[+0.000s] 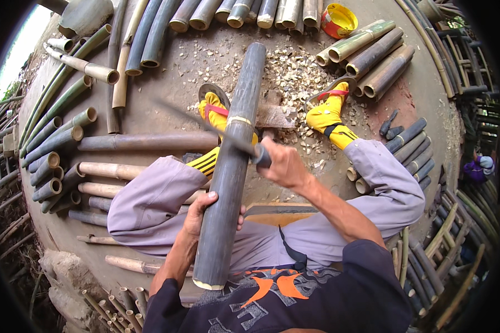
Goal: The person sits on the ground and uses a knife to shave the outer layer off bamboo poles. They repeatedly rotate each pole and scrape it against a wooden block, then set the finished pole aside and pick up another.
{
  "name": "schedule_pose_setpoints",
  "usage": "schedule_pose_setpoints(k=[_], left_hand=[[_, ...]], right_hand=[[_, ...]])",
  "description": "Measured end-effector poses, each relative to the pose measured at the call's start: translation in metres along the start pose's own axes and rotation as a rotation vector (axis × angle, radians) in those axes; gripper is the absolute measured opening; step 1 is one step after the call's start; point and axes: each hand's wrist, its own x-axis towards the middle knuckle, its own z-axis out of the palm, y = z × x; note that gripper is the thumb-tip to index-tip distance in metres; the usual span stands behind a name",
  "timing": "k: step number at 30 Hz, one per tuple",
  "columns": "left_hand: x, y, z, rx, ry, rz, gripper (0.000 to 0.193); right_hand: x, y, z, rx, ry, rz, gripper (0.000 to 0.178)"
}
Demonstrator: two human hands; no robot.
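Note:
A thick, dark grey bamboo pole (223, 194) slants across my lap, its pale-cut near end close to my shirt. Around its lower half my left hand (199, 213) is wrapped, thumb on top. My right hand (283, 166) is closed on the dark handle of a machete (240, 142). The long blade points to the far left and crosses over the pole just below a pale, scraped node ring. Motion blurs the blade, so I cannot tell whether it touches the bamboo. A wooden block (276, 116) lies on the ground beyond, partly behind the pole.
Pale wood chips (294, 72) litter the ground between my yellow-socked feet. Cut bamboo lengths lie at the left (144, 142), far side (236, 14) and right (391, 61). A red and yellow bucket (339, 21) stands at the far right. Another person (478, 166) is at the right edge.

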Motion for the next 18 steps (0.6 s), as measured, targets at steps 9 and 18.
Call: schedule_pose_setpoints(k=[9, 18], left_hand=[[-0.004, -0.005, 0.004, -0.002, -0.004, 0.043, 0.068], [0.007, -0.004, -0.005, -0.037, -0.043, 0.055, 0.066]], right_hand=[[0.003, 0.025, 0.002, 0.080, 0.123, 0.068, 0.022], [0.010, 0.039, 0.008, -0.029, 0.105, 0.146, 0.028]])
